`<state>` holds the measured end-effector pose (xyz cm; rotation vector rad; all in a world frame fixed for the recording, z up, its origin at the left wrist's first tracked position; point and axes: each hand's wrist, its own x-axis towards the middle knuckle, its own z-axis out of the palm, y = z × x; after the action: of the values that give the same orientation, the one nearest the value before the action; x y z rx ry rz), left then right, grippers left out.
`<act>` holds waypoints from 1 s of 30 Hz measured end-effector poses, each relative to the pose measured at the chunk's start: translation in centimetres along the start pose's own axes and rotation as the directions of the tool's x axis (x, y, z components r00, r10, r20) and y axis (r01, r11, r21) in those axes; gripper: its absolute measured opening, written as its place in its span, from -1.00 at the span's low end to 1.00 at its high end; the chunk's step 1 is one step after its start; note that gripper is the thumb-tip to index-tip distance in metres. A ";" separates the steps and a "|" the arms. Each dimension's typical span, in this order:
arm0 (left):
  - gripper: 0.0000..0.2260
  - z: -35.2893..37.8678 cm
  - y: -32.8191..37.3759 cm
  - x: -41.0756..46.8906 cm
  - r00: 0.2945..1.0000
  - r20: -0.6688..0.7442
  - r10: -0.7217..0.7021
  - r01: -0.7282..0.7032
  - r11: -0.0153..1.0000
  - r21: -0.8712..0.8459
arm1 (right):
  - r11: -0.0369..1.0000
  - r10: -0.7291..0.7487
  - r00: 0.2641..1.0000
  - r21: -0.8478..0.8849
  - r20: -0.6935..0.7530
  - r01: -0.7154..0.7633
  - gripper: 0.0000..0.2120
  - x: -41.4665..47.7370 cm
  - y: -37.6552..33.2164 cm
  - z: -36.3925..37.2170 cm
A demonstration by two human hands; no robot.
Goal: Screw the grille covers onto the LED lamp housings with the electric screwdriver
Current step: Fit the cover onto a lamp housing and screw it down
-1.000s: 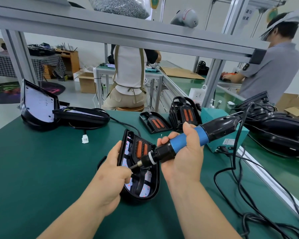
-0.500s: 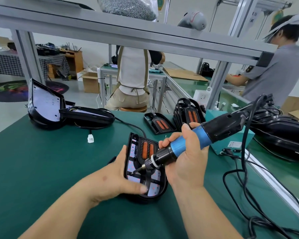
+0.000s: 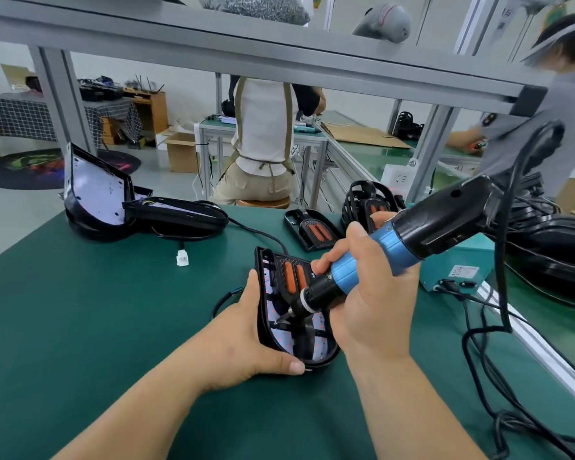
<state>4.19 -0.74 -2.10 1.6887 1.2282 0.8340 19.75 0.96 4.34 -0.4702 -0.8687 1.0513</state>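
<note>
A black LED lamp housing [image 3: 273,330] with a grille cover [image 3: 292,277] showing two orange strips stands tilted on the green mat at centre. My left hand [image 3: 246,346] grips its left edge and lower rim, thumb along the bottom. My right hand [image 3: 369,303] holds the blue-and-black electric screwdriver [image 3: 395,247]; its bit tip touches the white LED board inside the housing, just below the grille.
More housings [image 3: 120,207] lie at the back left with a white connector [image 3: 182,258] on a wire. Spare grille covers [image 3: 312,230] and a teal power box [image 3: 458,263] sit behind; black cables [image 3: 492,360] trail right. Other people work at benches beyond.
My left hand slid from the housing's left side down around its lower rim. The screwdriver tip moved lower on the LED board, and the view shifted closer.
</note>
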 end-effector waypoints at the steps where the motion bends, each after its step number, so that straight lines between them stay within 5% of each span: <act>1: 0.04 0.0 0.0 0.0 1.000 0.003 -0.008 0.008 1.000 -0.006 | 1.000 -0.004 1.000 -0.013 0.006 0.004 -0.70 -0.1 -0.1 0.1; 12: 0.15 -0.1 0.6 -0.2 0.999 0.004 -0.054 0.054 0.998 -0.019 | 0.999 -0.003 0.996 -0.031 0.087 0.005 -0.75 -0.5 -0.3 0.3; 20: 0.19 -0.1 0.3 -0.1 0.997 0.001 -0.075 0.075 0.997 -0.008 | 0.994 0.098 0.993 0.055 -0.066 -0.094 -0.79 1.0 0.2 -1.1; 30: 0.15 0.0 -0.2 0.2 0.999 0.022 -0.028 0.029 0.999 -0.037 | 0.991 0.108 0.991 0.083 -0.078 -0.102 -0.84 1.4 0.4 -1.8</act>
<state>4.23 -0.50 -2.28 1.6430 1.2124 0.8152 21.25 2.48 3.54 -0.4936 -0.7327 1.1509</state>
